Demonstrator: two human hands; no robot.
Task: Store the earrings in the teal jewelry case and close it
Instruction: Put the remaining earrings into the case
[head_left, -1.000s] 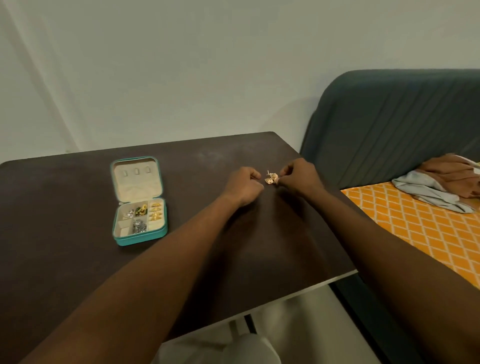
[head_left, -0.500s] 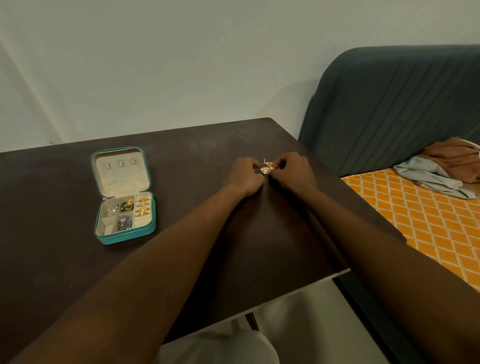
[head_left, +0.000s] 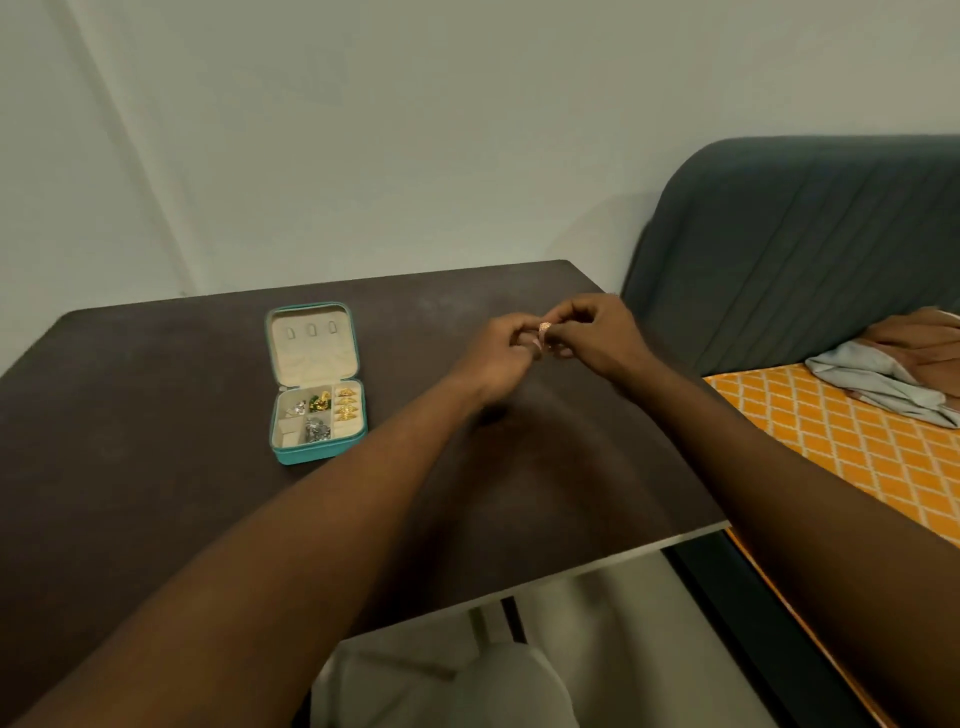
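Note:
The teal jewelry case (head_left: 320, 451) lies open on the dark table (head_left: 156, 467), its cream lid folded back. Gold, green and silver earrings (head_left: 332, 408) fill its compartments. To the right of the case, my left hand (head_left: 498, 361) and my right hand (head_left: 597, 338) meet a little above the table. Between their fingertips they pinch a small gold earring (head_left: 544, 328). Most of that earring is hidden by the fingers.
A dark grey upholstered headboard (head_left: 805, 249) rises at the right, beside a bed with an orange patterned sheet (head_left: 852, 457) and a heap of grey and brown cloth (head_left: 893, 369). The table's front edge (head_left: 597, 564) runs near my forearms.
Both hands have come together and lifted slightly off the table with the gold earring pinched between them. The view has shifted, so the case looks nearer the middle.

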